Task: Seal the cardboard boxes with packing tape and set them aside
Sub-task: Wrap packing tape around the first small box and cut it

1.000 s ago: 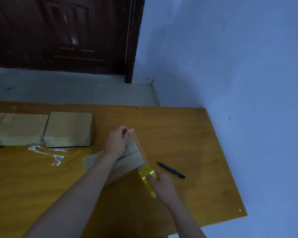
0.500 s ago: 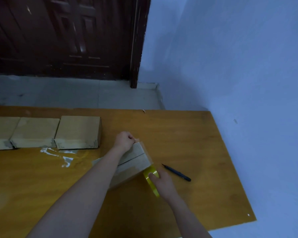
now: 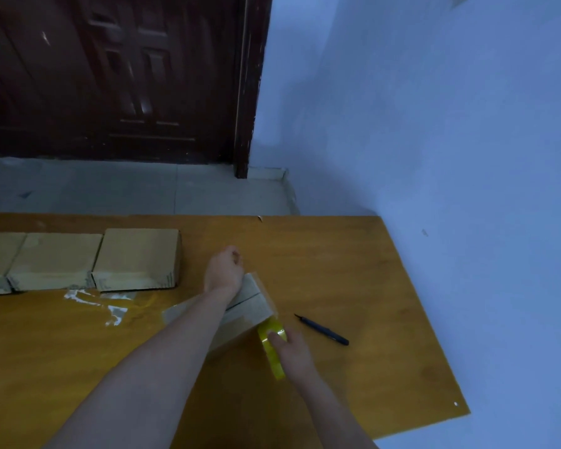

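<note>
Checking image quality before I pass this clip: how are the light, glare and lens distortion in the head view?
Head view: dim, bluish light, soft throughout; glare streaks on the dark door and on the crumpled clear film by the row of boxes; wide-angle bend skews the table edge; the left hand and the right hand on the yellow tape roll are slightly smeared.

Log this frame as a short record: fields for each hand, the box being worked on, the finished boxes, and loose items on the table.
left hand: over the far end of the box, fingers curled; contact with the tape strip unclear
right hand: grips the yellow tape roll at the box's near right corner
box: lies at an angle mid-table, top seam showing
row of boxes: three, side by side, far left
knife: black, right of the box
tape scraps: clear, before the row
table: wooden
</note>
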Tool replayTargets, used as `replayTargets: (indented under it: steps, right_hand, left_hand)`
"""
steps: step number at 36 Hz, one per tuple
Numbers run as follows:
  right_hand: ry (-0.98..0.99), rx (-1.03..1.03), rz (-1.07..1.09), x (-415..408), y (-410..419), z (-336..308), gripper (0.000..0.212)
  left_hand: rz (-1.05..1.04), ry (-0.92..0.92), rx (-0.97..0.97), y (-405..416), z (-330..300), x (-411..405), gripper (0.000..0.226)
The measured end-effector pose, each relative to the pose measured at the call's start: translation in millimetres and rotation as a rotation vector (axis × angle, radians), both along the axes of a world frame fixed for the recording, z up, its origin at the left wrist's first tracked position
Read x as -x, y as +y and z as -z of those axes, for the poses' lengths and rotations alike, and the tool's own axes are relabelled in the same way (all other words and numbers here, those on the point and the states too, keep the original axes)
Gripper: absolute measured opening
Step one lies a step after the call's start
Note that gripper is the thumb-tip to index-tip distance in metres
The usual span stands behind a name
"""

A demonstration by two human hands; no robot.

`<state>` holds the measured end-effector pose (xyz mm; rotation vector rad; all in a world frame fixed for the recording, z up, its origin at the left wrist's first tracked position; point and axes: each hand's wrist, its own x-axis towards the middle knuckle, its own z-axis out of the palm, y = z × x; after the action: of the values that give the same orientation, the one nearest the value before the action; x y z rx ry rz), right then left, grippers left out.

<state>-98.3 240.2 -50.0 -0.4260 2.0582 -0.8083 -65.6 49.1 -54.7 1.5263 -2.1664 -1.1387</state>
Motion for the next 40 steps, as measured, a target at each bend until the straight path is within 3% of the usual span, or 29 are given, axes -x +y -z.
replayTargets:
  steps: [3, 5, 9, 12, 16, 21, 29, 33, 36, 40]
  right_hand:
    - [-0.051, 0.031, 0.029, -12, 5, -2, 0.019]
    - [-0.05, 0.067, 0.017, -18, 9, 6, 0.011]
    - [-0.04, 0.112, 0.048, -25, 12, 15, 0.022]
    - [-0.054, 0.127, 0.072, -26, 13, 16, 0.019]
    - [-0.083, 0.172, 0.114, -27, 19, 21, 0.024]
    - [-0.034, 0.208, 0.084, -28, 23, 30, 0.02]
    - [0.127, -0.034, 0.017, -37, 13, 39, 0.033]
    - [0.153, 0.022, 0.031, -46, 18, 37, 0.033]
    - [0.173, 0.037, 0.035, -46, 21, 40, 0.043]
    - [0.043, 0.12, 0.1, -41, 23, 31, 0.04]
  left_hand:
    - [0.062, 0.201, 0.153, 7, -11, -4, 0.008]
    - [0.138, 0.214, 0.266, 11, -22, -9, 0.008]
    - [0.275, 0.033, 0.485, 27, -30, -29, 0.009]
    - [0.406, -0.065, 0.553, 49, -15, -48, 0.02]
    - [0.504, -0.18, 0.567, 70, 15, -67, 0.047]
    - [0.553, -0.28, 0.613, 73, 22, -73, 0.057]
    - [0.609, -0.343, 0.552, 73, 18, -74, 0.071]
    - [0.621, -0.381, 0.553, 76, 17, -77, 0.078]
    - [0.663, -0.442, 0.593, 82, 25, -78, 0.095]
    - [0.643, -0.422, 0.603, 83, 28, -75, 0.109]
